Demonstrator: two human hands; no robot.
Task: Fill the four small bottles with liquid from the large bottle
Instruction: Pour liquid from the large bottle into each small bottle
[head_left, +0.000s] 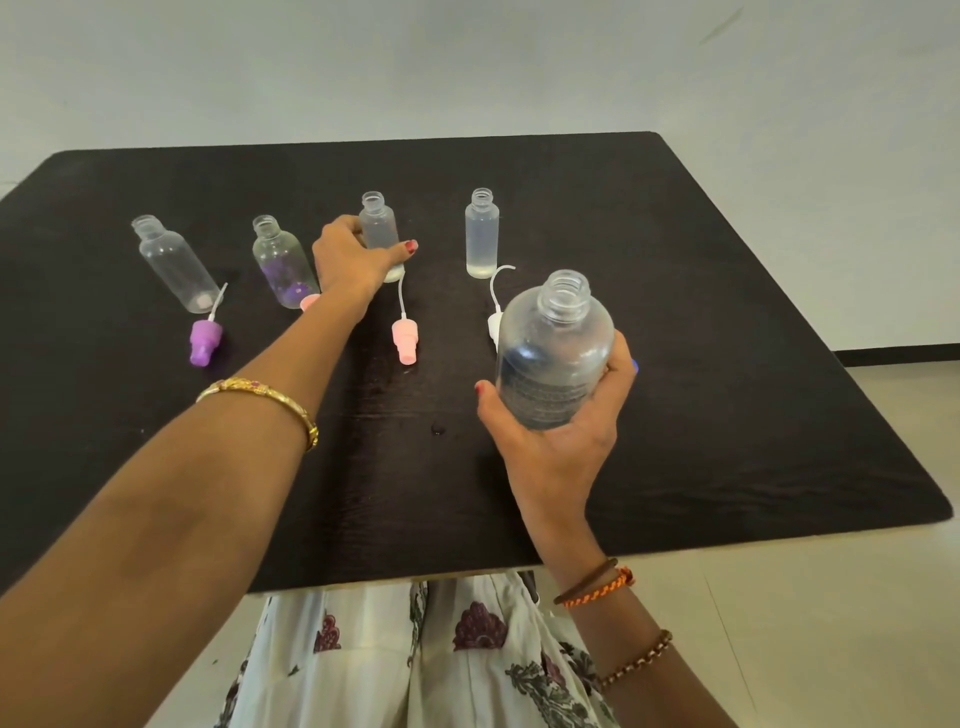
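Note:
Four small clear bottles stand uncapped in a row on the black table (727, 415). My left hand (353, 257) grips the third small bottle (378, 218) around its lower body. The fourth small bottle (482, 234) at the right holds some clear liquid. The first small bottle (174, 265) at the far left and the second small bottle (280, 260), with purple marks on it, stand free. My right hand (561, 415) holds the large clear bottle (553, 353), uncapped and upright, above the table near its right front.
Spray caps with thin tubes lie in front of the small bottles: a purple cap (205, 340), a pink cap (404, 345), a white cap (494, 322) partly behind the large bottle, and a pink cap (310, 301) mostly hidden by my left arm. A small drop (438, 429) sits mid-table.

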